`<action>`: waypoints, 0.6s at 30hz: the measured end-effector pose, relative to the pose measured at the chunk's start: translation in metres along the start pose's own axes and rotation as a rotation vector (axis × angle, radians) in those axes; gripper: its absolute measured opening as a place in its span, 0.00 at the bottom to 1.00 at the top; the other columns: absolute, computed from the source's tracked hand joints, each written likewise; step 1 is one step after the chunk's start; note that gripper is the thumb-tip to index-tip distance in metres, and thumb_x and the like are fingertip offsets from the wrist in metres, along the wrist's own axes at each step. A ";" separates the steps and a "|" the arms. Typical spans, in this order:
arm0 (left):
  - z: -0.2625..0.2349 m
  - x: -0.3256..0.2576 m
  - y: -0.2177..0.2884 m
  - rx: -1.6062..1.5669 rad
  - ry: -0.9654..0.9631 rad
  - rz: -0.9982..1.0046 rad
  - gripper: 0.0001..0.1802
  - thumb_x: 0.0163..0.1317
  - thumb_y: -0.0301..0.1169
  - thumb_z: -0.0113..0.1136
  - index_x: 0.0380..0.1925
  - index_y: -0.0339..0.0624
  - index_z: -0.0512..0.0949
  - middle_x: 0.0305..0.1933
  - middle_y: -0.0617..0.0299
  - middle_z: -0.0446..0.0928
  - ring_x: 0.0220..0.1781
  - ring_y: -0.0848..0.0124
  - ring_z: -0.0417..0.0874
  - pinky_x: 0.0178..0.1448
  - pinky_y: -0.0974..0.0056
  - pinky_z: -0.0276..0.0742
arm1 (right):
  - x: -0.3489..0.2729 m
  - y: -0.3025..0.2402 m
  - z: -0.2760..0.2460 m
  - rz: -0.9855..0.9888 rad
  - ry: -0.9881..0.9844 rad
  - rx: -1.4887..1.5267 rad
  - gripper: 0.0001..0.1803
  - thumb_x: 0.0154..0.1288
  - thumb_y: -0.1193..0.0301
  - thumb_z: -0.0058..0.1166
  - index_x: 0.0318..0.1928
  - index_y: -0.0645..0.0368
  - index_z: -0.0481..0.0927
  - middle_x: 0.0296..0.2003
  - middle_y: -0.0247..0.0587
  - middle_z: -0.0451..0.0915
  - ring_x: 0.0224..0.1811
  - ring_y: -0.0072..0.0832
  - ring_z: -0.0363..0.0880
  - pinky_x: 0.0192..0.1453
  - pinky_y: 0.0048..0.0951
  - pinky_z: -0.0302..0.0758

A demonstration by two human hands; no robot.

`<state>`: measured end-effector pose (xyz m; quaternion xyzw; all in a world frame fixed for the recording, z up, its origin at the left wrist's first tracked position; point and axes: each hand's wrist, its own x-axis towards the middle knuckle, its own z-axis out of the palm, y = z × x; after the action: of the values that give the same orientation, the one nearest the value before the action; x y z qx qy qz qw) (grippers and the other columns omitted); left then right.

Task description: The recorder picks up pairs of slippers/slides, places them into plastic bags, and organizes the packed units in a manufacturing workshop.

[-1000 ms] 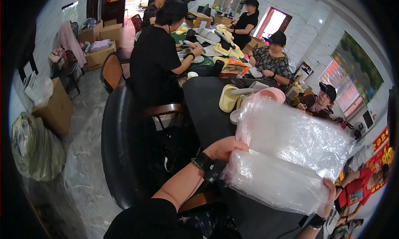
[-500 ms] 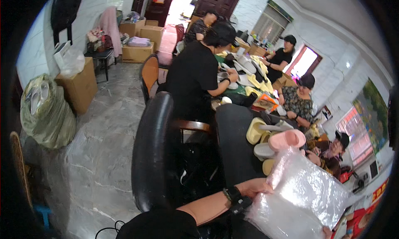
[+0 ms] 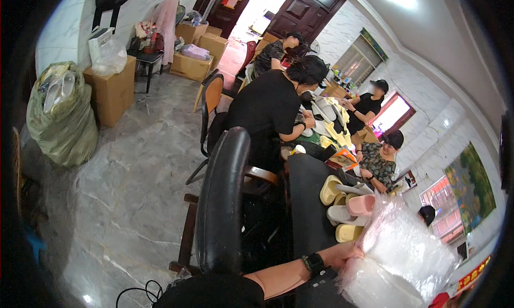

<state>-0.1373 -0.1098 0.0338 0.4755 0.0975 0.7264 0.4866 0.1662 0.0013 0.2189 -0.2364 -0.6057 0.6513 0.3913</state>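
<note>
My left hand (image 3: 345, 254), with a dark watch (image 3: 314, 262) on its wrist, is closed on the near left edge of a clear plastic bundle (image 3: 412, 243). The bundle looks like flat bags or film, shiny and crinkled, held up above the table's near end. I cannot make out my right hand; the bundle and lower edge cover that area. Just beyond the bundle lie slippers: a pink slipper (image 3: 360, 204), a yellow slipper (image 3: 349, 233) and a grey slipper (image 3: 342, 216), grouped on the black table (image 3: 310, 201).
A black padded chair (image 3: 225, 201) stands left of the table. Several people sit around it, among them a person in black (image 3: 265, 107), with more slippers before them. A stuffed green sack (image 3: 61, 115) and a cardboard box (image 3: 112, 88) stand at the left wall.
The view has shifted, so the room sits differently in the picture. My left hand still grips the plastic bundle, which now covers more of the person behind it. Fingers at its lower edge no longer show clearly.
</note>
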 end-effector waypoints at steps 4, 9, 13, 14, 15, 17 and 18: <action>0.010 0.005 0.028 -0.114 0.104 -0.042 0.22 0.55 0.26 0.63 0.52 0.40 0.76 0.53 0.55 0.77 0.58 0.61 0.76 0.64 0.59 0.70 | -0.036 0.007 -0.026 -0.031 -0.008 0.103 0.25 0.71 0.60 0.51 0.63 0.57 0.68 0.61 0.47 0.72 0.56 0.38 0.77 0.61 0.41 0.76; 0.009 0.021 0.077 0.722 0.048 0.439 0.22 0.59 0.27 0.62 0.56 0.41 0.75 0.56 0.59 0.76 0.59 0.68 0.76 0.64 0.60 0.71 | -0.111 0.008 -0.023 -0.088 -0.054 0.205 0.24 0.71 0.61 0.52 0.63 0.56 0.69 0.63 0.49 0.71 0.59 0.42 0.76 0.62 0.42 0.75; -0.033 0.052 0.081 0.862 0.115 0.386 0.20 0.64 0.28 0.58 0.56 0.39 0.74 0.53 0.60 0.77 0.54 0.70 0.79 0.57 0.62 0.76 | -0.101 0.090 -0.062 0.180 0.204 -0.067 0.42 0.70 0.35 0.32 0.67 0.57 0.63 0.57 0.53 0.74 0.33 0.45 0.86 0.19 0.28 0.82; -0.022 0.048 0.113 1.324 0.039 0.503 0.20 0.66 0.28 0.56 0.57 0.37 0.73 0.51 0.60 0.78 0.51 0.71 0.80 0.54 0.63 0.78 | -0.104 0.107 -0.069 0.256 0.234 -0.168 0.43 0.68 0.34 0.35 0.68 0.56 0.62 0.59 0.53 0.73 0.34 0.43 0.86 0.23 0.29 0.83; -0.043 0.050 0.115 1.177 0.077 0.507 0.18 0.66 0.28 0.56 0.55 0.37 0.73 0.49 0.59 0.78 0.49 0.71 0.80 0.52 0.63 0.79 | -0.106 0.133 -0.076 0.238 0.174 -0.287 0.45 0.68 0.35 0.38 0.69 0.59 0.61 0.58 0.52 0.73 0.35 0.41 0.86 0.24 0.29 0.83; -0.065 0.055 0.120 0.691 0.252 0.414 0.14 0.66 0.27 0.55 0.51 0.36 0.75 0.45 0.59 0.79 0.46 0.70 0.81 0.50 0.64 0.80 | -0.113 0.162 -0.058 0.308 0.244 -0.485 0.42 0.70 0.39 0.41 0.65 0.66 0.65 0.57 0.51 0.74 0.50 0.38 0.82 0.43 0.34 0.81; -0.059 0.059 0.128 0.349 0.374 0.312 0.12 0.67 0.27 0.54 0.49 0.36 0.76 0.45 0.59 0.79 0.45 0.70 0.81 0.49 0.64 0.80 | -0.116 0.181 -0.061 0.299 0.276 -0.570 0.40 0.72 0.42 0.43 0.63 0.69 0.68 0.57 0.51 0.75 0.55 0.38 0.79 0.50 0.37 0.78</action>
<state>-0.2661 -0.1085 0.1153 0.4189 0.2346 0.8398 0.2535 0.2407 -0.0473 0.0137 -0.5083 -0.6631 0.4680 0.2880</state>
